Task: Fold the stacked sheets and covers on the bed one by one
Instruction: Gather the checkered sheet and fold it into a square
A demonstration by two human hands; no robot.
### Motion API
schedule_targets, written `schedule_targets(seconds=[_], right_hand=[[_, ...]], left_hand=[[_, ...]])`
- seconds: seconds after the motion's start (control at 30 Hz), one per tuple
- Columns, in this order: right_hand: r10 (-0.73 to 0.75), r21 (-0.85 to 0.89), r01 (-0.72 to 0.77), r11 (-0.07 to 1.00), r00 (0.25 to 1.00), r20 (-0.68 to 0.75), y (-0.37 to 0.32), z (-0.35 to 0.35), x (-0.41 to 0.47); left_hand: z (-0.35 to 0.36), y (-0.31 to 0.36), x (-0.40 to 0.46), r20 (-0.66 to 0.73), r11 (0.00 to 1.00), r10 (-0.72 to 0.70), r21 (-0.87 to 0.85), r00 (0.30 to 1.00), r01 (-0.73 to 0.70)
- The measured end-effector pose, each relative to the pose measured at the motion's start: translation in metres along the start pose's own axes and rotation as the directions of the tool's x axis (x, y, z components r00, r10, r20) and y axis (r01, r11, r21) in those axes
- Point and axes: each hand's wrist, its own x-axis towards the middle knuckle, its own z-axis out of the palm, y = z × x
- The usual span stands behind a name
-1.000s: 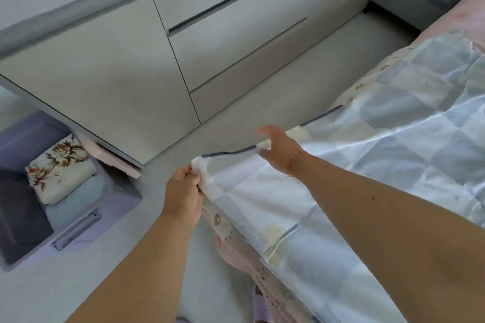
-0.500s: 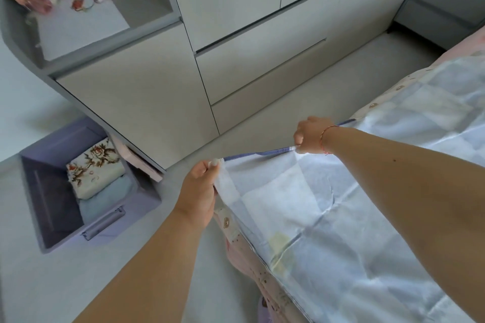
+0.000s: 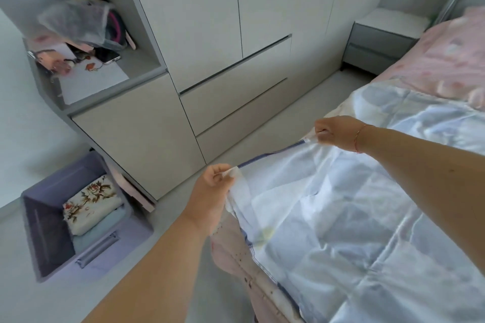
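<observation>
- Pale blue checked sheet [image 3: 341,217] lies spread over the bed [image 3: 446,60], its near edge drawn up off the mattress along the side that faces the wardrobe [image 3: 210,34].
- Your left hand [image 3: 212,191] pinches one corner of the sheet between thumb and curled fingers, just off the bed's side edge, toward the foot.
- Your right hand [image 3: 333,134] pinches the same edge further along, fingers curled tight on the cloth; a thin red bracelet [image 3: 357,139] sits at the wrist.
- Dark-trimmed hem [image 3: 270,156] runs taut between the two hands, almost straight, parallel to the bed's side edge. That is the sheet's held axis.
- Rest of the sheet trails away from your fingers across the mattress, toward the far side and the pillow end; pink bedding [image 3: 433,68] shows beyond it and a pink layer [image 3: 231,252] hangs below it at the near edge.
- Judgement: the fold turns on carrying this held edge away from you over the body of the sheet, both hands level, so the hem lands square on the opposite edge. Neither hand is clearly nearer the far side.
- Risk, as a judgement: thin cloth may sag mid-span if the hands close in.
- Purple bin [image 3: 52,231] on the floor holds folded linen [image 3: 89,204], well apart from the bed.
</observation>
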Motion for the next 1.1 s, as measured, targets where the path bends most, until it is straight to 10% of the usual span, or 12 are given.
schedule_targets(seconds=[1.1], right_hand=[[0.044, -0.242, -0.041, 0.969, 0.999, 0.006, 0.266, 0.049, -0.528]], left_hand=[[0.332, -0.139, -0.464, 0.230, 0.939, -0.034, 0.340, 0.973, -0.047]])
